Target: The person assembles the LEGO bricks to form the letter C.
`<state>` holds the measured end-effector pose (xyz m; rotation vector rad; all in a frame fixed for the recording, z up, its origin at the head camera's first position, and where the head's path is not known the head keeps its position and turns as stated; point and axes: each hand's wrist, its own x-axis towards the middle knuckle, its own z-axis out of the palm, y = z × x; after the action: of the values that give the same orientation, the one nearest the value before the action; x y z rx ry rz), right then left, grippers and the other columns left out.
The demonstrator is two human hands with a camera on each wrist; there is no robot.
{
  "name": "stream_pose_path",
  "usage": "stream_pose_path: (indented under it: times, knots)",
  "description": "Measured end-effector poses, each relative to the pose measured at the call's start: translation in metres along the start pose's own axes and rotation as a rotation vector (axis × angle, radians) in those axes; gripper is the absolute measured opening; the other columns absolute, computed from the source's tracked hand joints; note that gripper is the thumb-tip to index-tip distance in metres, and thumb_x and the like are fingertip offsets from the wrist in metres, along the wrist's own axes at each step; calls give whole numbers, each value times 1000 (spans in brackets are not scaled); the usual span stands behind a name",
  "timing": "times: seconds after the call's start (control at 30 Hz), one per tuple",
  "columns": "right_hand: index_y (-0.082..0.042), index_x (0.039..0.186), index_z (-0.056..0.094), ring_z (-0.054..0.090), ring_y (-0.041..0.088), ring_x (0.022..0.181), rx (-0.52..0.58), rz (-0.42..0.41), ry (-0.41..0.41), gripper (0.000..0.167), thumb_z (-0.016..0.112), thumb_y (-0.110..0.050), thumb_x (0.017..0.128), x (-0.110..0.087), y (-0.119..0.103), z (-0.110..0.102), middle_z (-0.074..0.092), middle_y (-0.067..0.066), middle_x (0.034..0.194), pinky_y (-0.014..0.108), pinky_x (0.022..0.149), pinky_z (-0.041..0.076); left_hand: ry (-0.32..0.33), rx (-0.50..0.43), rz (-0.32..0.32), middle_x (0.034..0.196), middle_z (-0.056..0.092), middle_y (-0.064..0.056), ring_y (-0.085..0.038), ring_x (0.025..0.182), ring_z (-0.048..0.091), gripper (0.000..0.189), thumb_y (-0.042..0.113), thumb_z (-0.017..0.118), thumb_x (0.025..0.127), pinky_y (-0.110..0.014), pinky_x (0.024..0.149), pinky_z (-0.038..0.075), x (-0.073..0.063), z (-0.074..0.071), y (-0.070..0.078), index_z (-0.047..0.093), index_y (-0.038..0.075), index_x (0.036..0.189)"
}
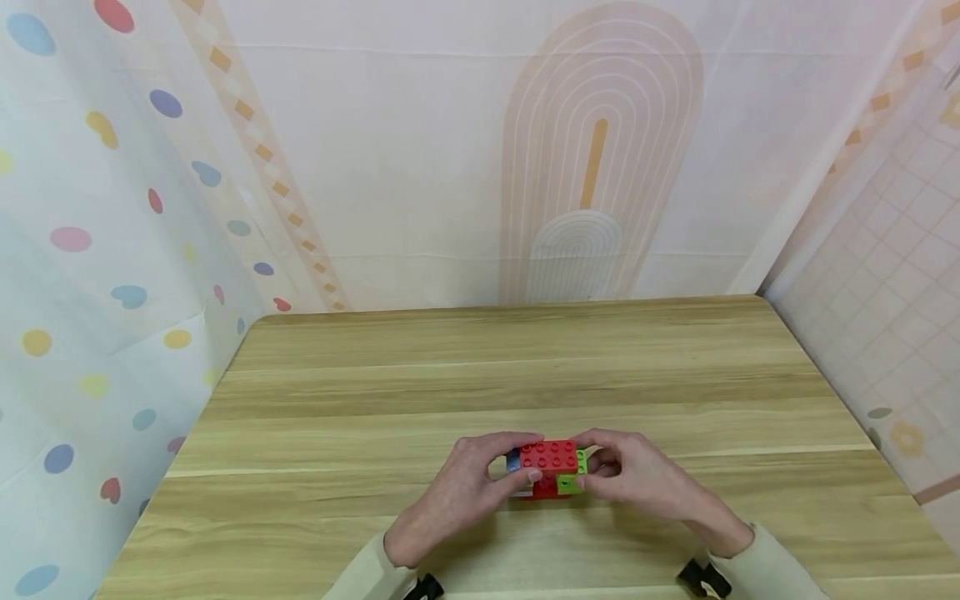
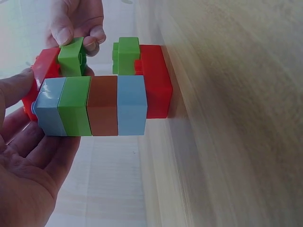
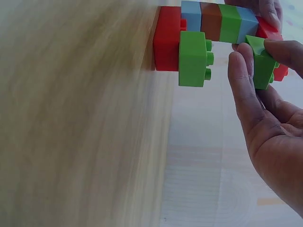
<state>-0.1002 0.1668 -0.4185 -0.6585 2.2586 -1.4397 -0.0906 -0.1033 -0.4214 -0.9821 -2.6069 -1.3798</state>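
A toy block structure stands on the table, with a red base block (image 2: 158, 80) at the bottom. From one end of it rises a column of a light blue block (image 2: 132, 104), a brown block (image 2: 102, 104), a green block and another light blue block. A red top block (image 1: 549, 455) extends sideways from the column's top. My left hand (image 1: 480, 475) grips this red block and the column's upper end between thumb and fingers. My right hand (image 1: 637, 475) pinches a green block (image 3: 263, 66) at the top block's free end. Below, a separate green block (image 3: 191, 59) sits on the base.
The wood-grain table (image 1: 360, 400) spreads around the structure. Patterned fabric (image 1: 390, 167) hangs behind it and along both sides. Dark straps (image 1: 703, 577) show at the wrists, by light sleeves (image 1: 772, 567).
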Motion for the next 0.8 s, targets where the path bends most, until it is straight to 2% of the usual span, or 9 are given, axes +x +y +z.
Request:
stream_pose_path:
  times: [0.27, 0.53, 0.8]
  knots:
    - [8, 135, 58, 69, 25, 96, 124, 35, -29, 48, 73, -17, 97, 0, 2, -2, 73, 12, 105, 26, 74, 58, -10, 1, 8, 119, 75, -5, -8, 96, 69, 36, 25, 74, 98, -38, 78, 62, 1, -1, -1, 71, 9, 129]
    - [8, 135, 59, 70, 26, 102, 161, 25, -33, 47, 73, -15, 96, -1, 6, -3, 72, 14, 113, 26, 79, 58, -17, 5, 12, 120, 75, -5, -10, 99, 70, 35, 26, 73, 98, -38, 78, 62, 1, -2, 0, 71, 10, 129]
    - [9, 135, 59, 70, 25, 101, 188, 14, -23, 46, 72, -14, 97, -1, 8, -2, 72, 16, 113, 26, 78, 59, -26, 21, -10, 121, 75, -6, -13, 101, 71, 35, 25, 75, 97, -38, 78, 62, 2, -2, 2, 71, 8, 128]
